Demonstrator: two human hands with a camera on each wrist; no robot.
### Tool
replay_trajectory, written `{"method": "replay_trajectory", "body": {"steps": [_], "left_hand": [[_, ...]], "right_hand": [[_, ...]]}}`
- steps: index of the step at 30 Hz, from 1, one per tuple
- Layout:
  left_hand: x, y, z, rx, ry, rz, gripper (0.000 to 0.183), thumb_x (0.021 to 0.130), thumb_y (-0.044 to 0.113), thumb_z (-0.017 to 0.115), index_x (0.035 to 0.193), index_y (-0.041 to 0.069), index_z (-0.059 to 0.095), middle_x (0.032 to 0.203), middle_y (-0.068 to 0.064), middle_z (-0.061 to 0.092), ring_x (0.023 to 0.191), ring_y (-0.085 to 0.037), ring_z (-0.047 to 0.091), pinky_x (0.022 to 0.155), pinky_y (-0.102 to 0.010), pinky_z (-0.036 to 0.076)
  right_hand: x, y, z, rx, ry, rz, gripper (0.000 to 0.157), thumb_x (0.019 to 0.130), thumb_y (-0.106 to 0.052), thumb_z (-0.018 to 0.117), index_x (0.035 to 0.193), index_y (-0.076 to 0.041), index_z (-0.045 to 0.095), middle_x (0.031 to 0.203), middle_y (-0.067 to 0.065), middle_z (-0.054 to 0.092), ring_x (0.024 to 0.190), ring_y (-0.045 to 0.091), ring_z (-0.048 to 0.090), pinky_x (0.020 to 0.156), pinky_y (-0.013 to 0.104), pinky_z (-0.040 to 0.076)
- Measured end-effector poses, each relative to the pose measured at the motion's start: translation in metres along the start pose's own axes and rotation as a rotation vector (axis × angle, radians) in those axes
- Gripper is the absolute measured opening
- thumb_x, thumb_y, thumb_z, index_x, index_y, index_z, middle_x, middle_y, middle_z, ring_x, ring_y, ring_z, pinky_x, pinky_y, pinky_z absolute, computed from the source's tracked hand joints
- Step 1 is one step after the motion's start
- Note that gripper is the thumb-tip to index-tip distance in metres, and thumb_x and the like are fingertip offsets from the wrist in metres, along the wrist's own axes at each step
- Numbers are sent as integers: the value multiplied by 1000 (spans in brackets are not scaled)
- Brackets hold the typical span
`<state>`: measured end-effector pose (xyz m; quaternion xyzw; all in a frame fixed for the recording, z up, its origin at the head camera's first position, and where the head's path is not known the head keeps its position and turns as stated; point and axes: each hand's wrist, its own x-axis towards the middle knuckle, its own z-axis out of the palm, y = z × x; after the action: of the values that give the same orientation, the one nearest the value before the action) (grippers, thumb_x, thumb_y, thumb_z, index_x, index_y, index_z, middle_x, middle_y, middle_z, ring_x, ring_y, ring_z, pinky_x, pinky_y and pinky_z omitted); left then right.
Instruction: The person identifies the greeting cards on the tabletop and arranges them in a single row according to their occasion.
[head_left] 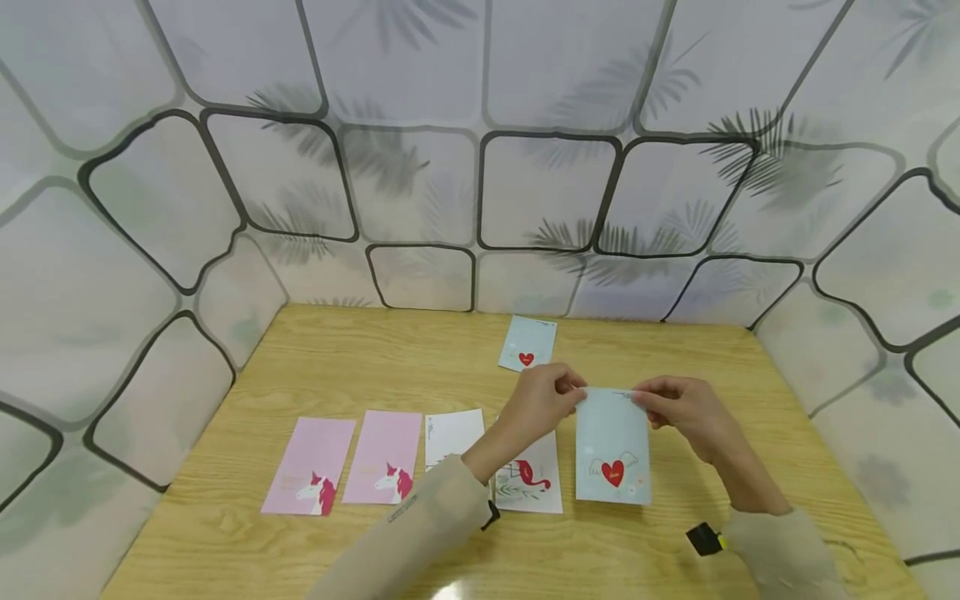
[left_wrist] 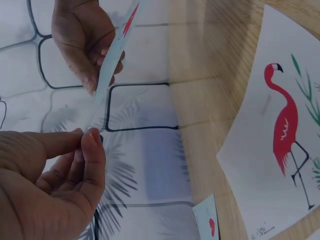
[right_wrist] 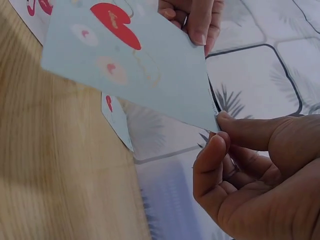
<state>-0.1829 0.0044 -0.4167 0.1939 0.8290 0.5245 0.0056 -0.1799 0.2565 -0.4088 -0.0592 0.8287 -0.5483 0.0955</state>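
A light blue card [head_left: 612,442] with a red winged heart is held above the table by both hands. My left hand [head_left: 542,400] pinches its upper left corner between thumb and fingertips. At the upper right corner, my right hand [head_left: 686,408] pinches it the same way. In the right wrist view the card [right_wrist: 125,65] slants away from the right hand's fingers. The left wrist view catches it nearly edge-on. Close to the left forearm lies a flamingo card [head_left: 534,475], partly covered by that arm.
Two pink unicorn cards [head_left: 309,467] lie side by side on the left of the wooden table [head_left: 390,358]. A white card [head_left: 454,435] beside them is partly behind the left sleeve. Another blue heart card [head_left: 529,340] lies near the back edge. Patterned cloth walls [head_left: 420,183] enclose the table.
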Motion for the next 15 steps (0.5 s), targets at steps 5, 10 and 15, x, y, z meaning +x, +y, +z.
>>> {"method": "replay_trajectory", "body": {"steps": [5,10,15], "left_hand": [[-4,-7,0,-1,-26,-28,6,97,8,73,100,3,74,80,1,70,64,-2,61,59,-18,52],[-5,-16,3,19,-45,-44,5,96,6,74,96,2,75,81,-1,71,65,-4,62,60,-18,52],[-4,-26,6,61,-58,-61,4,94,5,75,94,2,78,80,0,71,63,-3,61,57,-17,50]], "right_hand": [[3,5,7,-11,-20,37,32,103,-13,66,118,14,65,85,6,64,72,14,58,67,30,56],[5,13,12,-19,-35,67,30,102,-14,68,115,13,67,83,5,64,72,14,57,67,30,56],[9,22,16,-26,-45,93,29,102,-16,68,114,10,69,82,4,63,71,14,57,67,30,56]]}}
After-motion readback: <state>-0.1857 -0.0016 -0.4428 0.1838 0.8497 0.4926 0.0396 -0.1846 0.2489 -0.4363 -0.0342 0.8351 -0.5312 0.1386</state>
